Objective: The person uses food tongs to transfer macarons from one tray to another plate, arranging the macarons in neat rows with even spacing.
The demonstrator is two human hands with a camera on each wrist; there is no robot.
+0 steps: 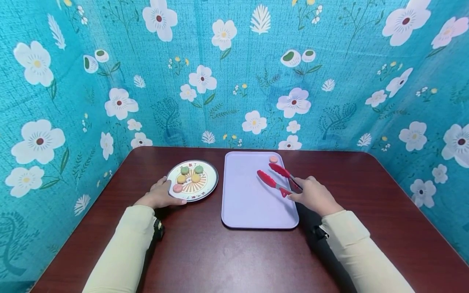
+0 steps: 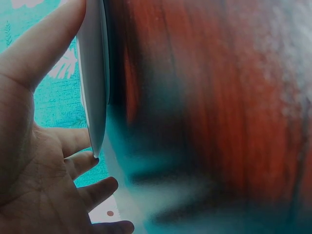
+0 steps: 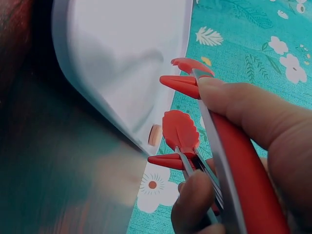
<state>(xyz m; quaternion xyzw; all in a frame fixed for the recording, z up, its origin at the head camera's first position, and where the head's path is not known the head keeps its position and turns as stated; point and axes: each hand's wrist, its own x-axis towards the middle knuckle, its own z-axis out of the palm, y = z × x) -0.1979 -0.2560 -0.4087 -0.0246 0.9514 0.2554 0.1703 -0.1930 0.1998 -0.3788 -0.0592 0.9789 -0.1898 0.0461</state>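
My left hand point(image 1: 158, 194) holds the left side of a round patterned plate point(image 1: 209, 191), thumb along its near rim and fingers at its left edge. On the plate lie two green macarons point(image 1: 199, 169), two yellow macarons point(image 1: 196, 178) and a pink macaron point(image 1: 177, 188). In my right hand point(image 1: 316, 196) is a pair of red-tipped tongs point(image 1: 272, 182), their two arms spread apart over a pale lilac tray point(image 1: 245, 213). Another pink macaron point(image 1: 273, 159) lies in the tray's far right corner, just beyond the tong tips. Nothing is between the tips.
The dark reddish-brown table point(image 1: 234, 260) carries the plate on the left and the tray at centre right. A turquoise floral cloth point(image 1: 234, 73) hangs behind the table and along both sides.
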